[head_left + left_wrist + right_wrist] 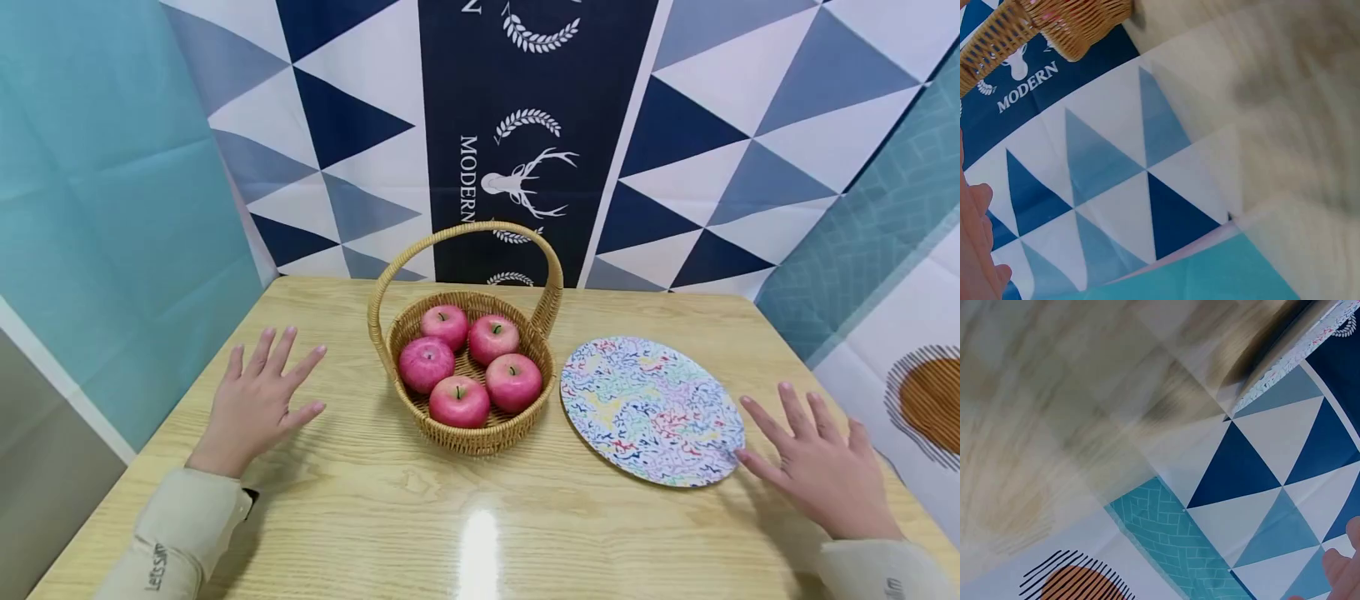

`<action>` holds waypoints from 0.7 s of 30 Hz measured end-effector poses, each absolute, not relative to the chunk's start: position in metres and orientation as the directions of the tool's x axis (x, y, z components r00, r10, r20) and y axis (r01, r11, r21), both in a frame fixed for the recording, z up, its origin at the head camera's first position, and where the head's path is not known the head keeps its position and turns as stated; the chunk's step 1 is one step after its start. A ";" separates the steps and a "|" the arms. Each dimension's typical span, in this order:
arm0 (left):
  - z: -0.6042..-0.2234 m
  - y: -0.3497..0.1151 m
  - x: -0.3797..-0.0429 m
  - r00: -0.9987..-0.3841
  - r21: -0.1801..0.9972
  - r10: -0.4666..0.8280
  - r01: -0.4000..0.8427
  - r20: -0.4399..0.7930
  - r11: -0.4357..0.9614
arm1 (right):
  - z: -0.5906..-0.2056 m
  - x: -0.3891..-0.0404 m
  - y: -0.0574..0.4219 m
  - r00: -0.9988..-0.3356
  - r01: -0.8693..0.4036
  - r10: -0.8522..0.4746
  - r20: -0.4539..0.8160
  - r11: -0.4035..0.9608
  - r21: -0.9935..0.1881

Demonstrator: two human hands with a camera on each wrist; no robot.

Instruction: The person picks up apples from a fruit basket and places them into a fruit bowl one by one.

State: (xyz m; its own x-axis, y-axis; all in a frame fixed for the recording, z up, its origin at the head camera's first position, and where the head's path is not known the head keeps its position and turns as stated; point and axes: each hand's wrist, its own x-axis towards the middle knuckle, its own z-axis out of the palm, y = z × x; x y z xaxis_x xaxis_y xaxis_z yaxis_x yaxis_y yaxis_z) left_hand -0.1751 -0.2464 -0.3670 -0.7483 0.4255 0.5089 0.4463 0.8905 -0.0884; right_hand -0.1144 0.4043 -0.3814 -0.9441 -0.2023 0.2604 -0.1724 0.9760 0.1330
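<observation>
My left hand [258, 400] is spread over the left part of the table, fingers apart, holding nothing. To its right stands a wicker basket [472, 442] with a tall arched handle, and several pink-red apples [459, 402] lie inside it. One of them, a darker purplish fruit [426, 364], sits at the basket's left side. Right of the basket lies a round board [652, 408] patterned in colourful squiggles. My right hand [825, 467] is spread beside the board's right edge, thumb tip right at the rim in the head view. In the left wrist view the basket [1085, 28] shows at the top.
The light wood table [360, 525] reaches back to a hanging cloth [360, 108] with blue and white triangles and a dark stripe. A teal sheet [112, 183] hangs on the left, and a white cloth with an orange circle [933, 404] on the right.
</observation>
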 end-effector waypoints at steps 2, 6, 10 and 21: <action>-0.363 -0.243 -0.177 -0.737 -0.072 0.432 0.466 0.520 0.882 | -0.382 -0.115 0.405 -0.938 -0.183 -0.215 0.271 0.974 0.137; -0.356 -0.233 -0.179 -0.709 0.025 0.440 0.541 0.551 0.840 | -0.385 -0.114 0.407 -0.919 -0.218 -0.256 0.299 0.964 0.155; -0.356 -0.221 -0.182 -0.627 0.070 0.465 0.638 0.624 0.767 | -0.388 -0.112 0.408 -0.913 -0.226 -0.261 0.313 0.964 0.143; -0.383 -0.181 -0.175 -0.350 -0.128 0.719 0.846 0.600 0.518 | -0.398 -0.112 0.403 -0.915 -0.303 -0.292 0.277 0.953 0.002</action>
